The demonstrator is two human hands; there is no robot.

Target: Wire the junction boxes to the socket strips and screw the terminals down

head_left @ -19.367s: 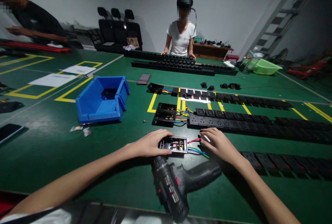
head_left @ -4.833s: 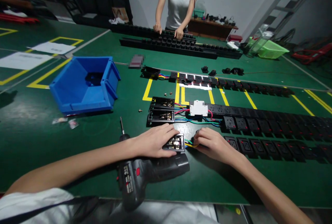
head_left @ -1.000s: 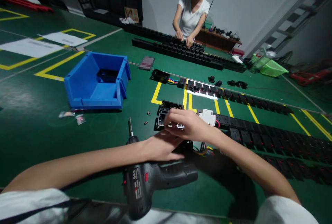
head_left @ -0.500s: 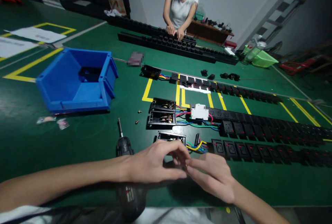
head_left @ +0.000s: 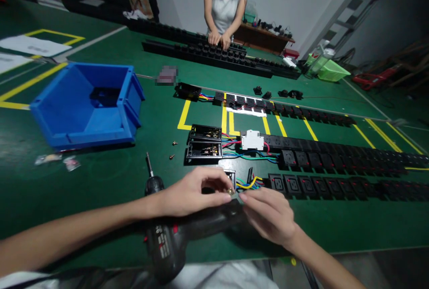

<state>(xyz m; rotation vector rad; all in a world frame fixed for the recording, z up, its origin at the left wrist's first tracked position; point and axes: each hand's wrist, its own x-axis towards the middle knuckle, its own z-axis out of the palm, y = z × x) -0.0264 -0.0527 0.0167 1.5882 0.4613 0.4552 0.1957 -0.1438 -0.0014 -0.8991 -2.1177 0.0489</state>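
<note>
Between thumb and fingertips, my left hand [head_left: 194,193] pinches a small brass-coloured screw [head_left: 230,191]. Just to its right is my right hand [head_left: 270,213], its thumb and fingers pressed together; whether anything is in them I cannot make out. Below both hands lies a black power drill [head_left: 164,244] on its side, its bit pointing away from me. Partly hidden behind my left hand is a black end box [head_left: 231,176], wired to a black socket strip [head_left: 291,185]. Two loose screws [head_left: 172,157] rest on the green table [head_left: 110,182] beyond the drill bit.
A blue bin [head_left: 90,139] with a black part inside stands at the left, small plastic packets [head_left: 71,163] before it. More socket strips [head_left: 321,160] and a white breaker [head_left: 252,140] lie ahead. Across the table, a person [head_left: 224,5] handles long black strips [head_left: 208,59].
My hands have drawn slightly apart, and the brass screw now shows at my left fingertips. The whole view has shifted a little, revealing more of the drill.
</note>
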